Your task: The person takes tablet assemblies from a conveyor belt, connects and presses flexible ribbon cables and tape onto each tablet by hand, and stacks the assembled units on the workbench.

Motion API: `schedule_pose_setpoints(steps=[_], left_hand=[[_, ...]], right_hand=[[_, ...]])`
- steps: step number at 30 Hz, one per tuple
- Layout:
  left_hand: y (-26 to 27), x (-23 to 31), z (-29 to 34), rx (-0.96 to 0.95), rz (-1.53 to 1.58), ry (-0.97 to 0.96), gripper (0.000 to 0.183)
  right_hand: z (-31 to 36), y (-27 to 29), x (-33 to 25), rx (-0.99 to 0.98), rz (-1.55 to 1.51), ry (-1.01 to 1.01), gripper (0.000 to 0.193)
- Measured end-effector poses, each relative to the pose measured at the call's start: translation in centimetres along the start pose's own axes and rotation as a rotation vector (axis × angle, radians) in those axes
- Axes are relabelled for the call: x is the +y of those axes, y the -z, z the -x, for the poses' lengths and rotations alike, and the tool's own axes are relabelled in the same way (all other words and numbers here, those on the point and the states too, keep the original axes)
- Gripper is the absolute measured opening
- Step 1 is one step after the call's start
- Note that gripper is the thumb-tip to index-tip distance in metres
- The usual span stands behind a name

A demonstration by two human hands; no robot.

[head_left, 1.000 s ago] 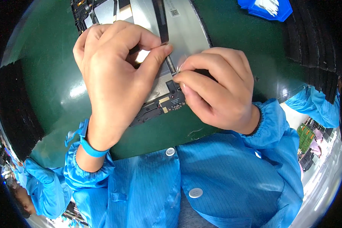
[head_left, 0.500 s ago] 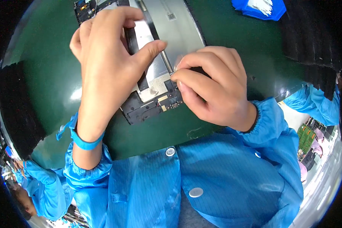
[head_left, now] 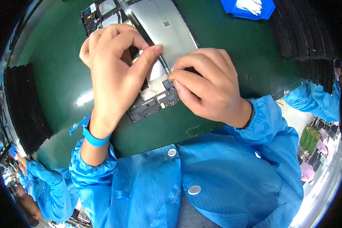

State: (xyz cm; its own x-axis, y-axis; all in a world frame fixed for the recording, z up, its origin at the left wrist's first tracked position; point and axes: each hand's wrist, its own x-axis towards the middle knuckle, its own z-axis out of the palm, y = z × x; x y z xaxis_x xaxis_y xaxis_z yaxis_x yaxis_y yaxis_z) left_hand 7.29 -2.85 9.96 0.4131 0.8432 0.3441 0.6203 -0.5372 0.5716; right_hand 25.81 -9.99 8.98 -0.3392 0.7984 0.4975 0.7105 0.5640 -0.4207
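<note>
Ahead of me lies an opened flat electronic device, like a tablet, with a silver metal plate (head_left: 167,24) and a black circuit-board end (head_left: 146,110). A dark strip (head_left: 143,32) runs lengthwise beside the plate. My left hand (head_left: 116,72) arches over the device, its thumb and index fingertips close together on the strip. At the strip's near end my right hand (head_left: 212,85) pinches with thumb and index finger; whatever sits between those fingertips is hidden. A pale patch (head_left: 152,90) shows between the hands, partly covered by my left hand.
A blue bin (head_left: 249,8) with white pieces stands at the far right of the green mat (head_left: 231,34). Black ridged strips (head_left: 26,106) border the mat on the left and right. Another person's blue sleeve (head_left: 45,186) shows at lower left.
The left hand's thumb and index finger have drawn closer together, and its fingers have come down toward the strip. My right hand keeps its pinch at the strip's near end. The view has shifted slightly.
</note>
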Motion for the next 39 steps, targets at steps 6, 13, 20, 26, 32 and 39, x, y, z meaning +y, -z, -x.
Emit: schedule_pose_setpoints(steps=[6, 13, 20, 26, 32, 39], left_hand=[[-0.6, 0.1, -0.5, 0.001, -0.1, -0.037, 0.016], [-0.5, 0.4, -0.5, -0.033, -0.196, -0.022, 0.022], [-0.7, 0.1, -0.3, -0.018, -0.223, -0.034, 0.024], [-0.1, 0.4, -0.5, -0.083, -0.221, -0.013, 0.043], [-0.5, 0.0, -1.3, -0.085, -0.25, 0.034, 0.045], [-0.7, -1.0, -1.5, -0.015, -0.149, -0.083, 0.017]], right_hand=[[-0.3, 0.6, -0.2, -0.03, -0.019, -0.023, 0.019], [-0.3, 0.7, 0.0, -0.045, -0.028, -0.031, 0.019], [-0.4, 0.6, 0.0, -0.046, -0.024, -0.029, 0.02], [-0.3, 0.5, 0.2, -0.035, -0.031, -0.019, 0.021], [-0.2, 0.6, 0.5, -0.025, 0.005, 0.037, 0.018], [-0.3, 1.0, 0.2, -0.045, -0.02, -0.013, 0.021]])
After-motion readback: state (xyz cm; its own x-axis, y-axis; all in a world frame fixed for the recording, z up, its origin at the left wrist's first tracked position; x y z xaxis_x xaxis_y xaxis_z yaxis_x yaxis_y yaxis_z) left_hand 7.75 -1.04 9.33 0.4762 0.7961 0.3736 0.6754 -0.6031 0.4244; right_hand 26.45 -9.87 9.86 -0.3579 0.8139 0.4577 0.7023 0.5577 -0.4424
